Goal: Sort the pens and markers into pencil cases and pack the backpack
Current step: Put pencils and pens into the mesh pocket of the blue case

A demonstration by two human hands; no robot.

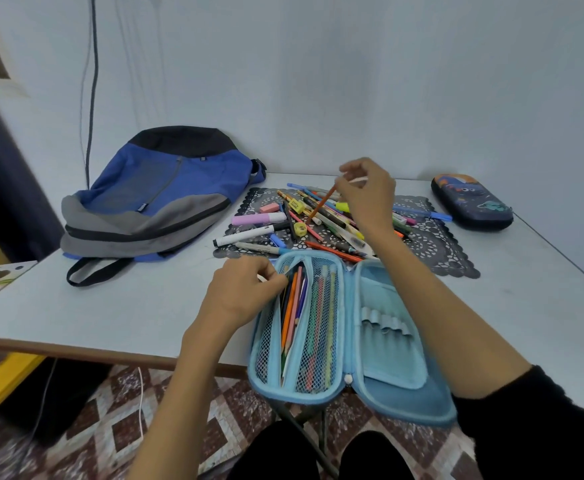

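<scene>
The right hand (366, 192) pinches an orange pencil (321, 202), tilted, just beyond the open blue pencil case (387, 341), above the loose pile of pens and markers (304, 220). The left hand (245, 292) curls its fingers at the mouth of the case's left mesh pocket, among the pencils (292, 306) there; whether it grips one I cannot tell. The backpack (158, 195) lies far-left of the case, and a dark pencil case (472, 202), zipped shut, lies far-right.

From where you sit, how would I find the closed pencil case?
On the white table, look at the far right, beyond the black lace mat. The closed pencil case lies there alone: dark blue with cartoon prints, unlike the open light-blue case.
</scene>
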